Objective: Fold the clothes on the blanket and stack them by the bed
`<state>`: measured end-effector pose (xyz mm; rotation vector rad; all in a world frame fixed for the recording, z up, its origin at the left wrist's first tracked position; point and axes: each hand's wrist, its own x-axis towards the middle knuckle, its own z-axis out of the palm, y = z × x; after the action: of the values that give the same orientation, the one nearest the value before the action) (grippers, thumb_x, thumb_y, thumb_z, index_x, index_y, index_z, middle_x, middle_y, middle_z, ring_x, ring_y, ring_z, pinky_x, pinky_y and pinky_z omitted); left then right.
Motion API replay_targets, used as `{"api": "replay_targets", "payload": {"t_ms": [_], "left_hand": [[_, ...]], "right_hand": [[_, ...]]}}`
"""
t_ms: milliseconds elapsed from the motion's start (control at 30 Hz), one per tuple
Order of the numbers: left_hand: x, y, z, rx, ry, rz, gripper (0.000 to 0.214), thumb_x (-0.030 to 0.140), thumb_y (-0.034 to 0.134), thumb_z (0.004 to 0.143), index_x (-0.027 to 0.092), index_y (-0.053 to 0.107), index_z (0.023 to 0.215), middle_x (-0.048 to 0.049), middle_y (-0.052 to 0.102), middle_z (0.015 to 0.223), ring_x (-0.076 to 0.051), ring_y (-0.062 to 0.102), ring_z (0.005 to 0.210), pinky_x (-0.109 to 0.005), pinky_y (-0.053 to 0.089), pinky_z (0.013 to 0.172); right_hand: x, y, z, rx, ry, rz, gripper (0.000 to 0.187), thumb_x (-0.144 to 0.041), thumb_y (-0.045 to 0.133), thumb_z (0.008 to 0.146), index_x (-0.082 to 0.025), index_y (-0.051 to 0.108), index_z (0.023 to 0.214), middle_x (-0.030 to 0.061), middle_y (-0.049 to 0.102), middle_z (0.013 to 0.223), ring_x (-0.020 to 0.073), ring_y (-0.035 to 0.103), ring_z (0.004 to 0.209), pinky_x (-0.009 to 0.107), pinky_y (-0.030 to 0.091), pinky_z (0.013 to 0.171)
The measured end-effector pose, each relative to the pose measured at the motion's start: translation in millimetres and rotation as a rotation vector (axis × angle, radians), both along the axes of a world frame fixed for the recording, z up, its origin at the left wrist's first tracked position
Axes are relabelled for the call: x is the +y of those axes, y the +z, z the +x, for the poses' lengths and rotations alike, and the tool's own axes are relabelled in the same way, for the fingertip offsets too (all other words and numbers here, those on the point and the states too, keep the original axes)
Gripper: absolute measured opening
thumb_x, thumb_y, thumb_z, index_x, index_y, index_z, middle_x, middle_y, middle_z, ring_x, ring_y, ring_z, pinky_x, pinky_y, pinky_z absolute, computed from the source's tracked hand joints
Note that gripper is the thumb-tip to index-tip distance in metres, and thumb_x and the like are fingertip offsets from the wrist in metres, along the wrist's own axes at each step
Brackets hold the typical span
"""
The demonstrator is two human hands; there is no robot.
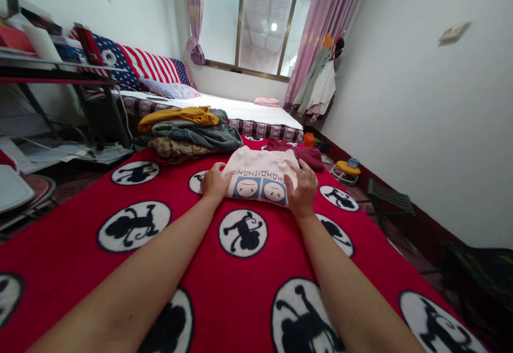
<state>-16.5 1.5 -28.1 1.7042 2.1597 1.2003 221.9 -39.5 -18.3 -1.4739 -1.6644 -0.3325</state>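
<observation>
A pale pink folded T-shirt [258, 163] lies on the red blanket [192, 283], its front showing printed letters and two blue squares with cartoon faces. My left hand [215, 183] grips its left edge, thumb on top and the other fingers curled at the side. At the opposite edge, my right hand [303, 188] holds the shirt the same way, its thumb over the print. The fingertips of both hands are partly hidden. Just behind the shirt rests a dark red garment [310, 156], also on the blanket.
Left of the shirt is a pile of clothes [188, 131], mustard on top. A bed [236, 106] stands beneath the window, with folded pink cloth [266, 102] on it. A desk [60, 78] is at left; a yellow stool [348, 169] and dark folding stool [390, 198] stand right.
</observation>
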Motion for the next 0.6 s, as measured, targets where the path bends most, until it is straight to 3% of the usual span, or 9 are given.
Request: {"api": "replay_targets", "payload": {"t_ms": [100,167,333,467,600], "left_hand": [[0.5,0.7,-1.0,-0.02,0.002,0.045,0.033,0.036,0.062,0.082,0.024,0.066,0.113,-0.008,0.072,0.098,-0.027,0.066,0.092,-0.033,0.048,0.077],[1.3,1.0,-1.9,-0.041,0.008,0.083,0.031,0.034,0.063,0.081,0.025,0.067,0.111,-0.0064,0.072,0.096,-0.025,0.066,0.09,-0.031,0.048,0.077],[2.0,2.8,-2.8,-0.072,0.008,0.1,0.03,0.034,0.063,0.081,0.025,0.069,0.108,-0.0044,0.071,0.092,-0.023,0.065,0.087,-0.03,0.048,0.076],[-0.1,10.3,-3.6,0.007,0.003,0.091,0.031,0.033,0.062,0.081,0.025,0.068,0.11,-0.0064,0.068,0.097,-0.026,0.063,0.093,-0.033,0.049,0.081],[-5.2,29.7,1.2,0.12,-0.033,0.259,0.035,0.028,0.062,0.081,0.021,0.066,0.115,-0.0099,0.062,0.115,-0.027,0.056,0.11,-0.036,0.045,0.096]], "right_hand": [[-12.1,3.1,-25.5,-0.296,0.38,-0.094,0.058,-0.045,0.056,0.088,-0.023,0.046,0.14,0.0088,0.043,0.149,0.0254,0.035,0.137,0.043,0.027,0.112],[-14.8,-0.5,-39.4,-0.424,0.459,-0.197,0.068,-0.047,0.065,0.081,-0.026,0.044,0.142,0.0088,0.042,0.15,0.0288,0.034,0.138,0.047,0.026,0.112],[-10.3,-4.5,-50.9,-0.407,0.197,-0.28,0.069,-0.043,0.071,0.078,-0.022,0.047,0.139,0.0162,0.041,0.149,0.0337,0.04,0.134,0.047,0.036,0.104],[-7.3,3.2,-49.6,-0.432,0.186,-0.311,0.042,-0.038,0.058,0.09,-0.022,0.055,0.129,0.012,0.063,0.127,0.0272,0.059,0.113,0.035,0.045,0.088],[-2.0,9.8,-43.7,-0.417,0.146,-0.323,0.034,-0.043,0.047,0.096,-0.027,0.058,0.124,0.0067,0.072,0.107,0.0227,0.067,0.091,0.028,0.044,0.074]]}}
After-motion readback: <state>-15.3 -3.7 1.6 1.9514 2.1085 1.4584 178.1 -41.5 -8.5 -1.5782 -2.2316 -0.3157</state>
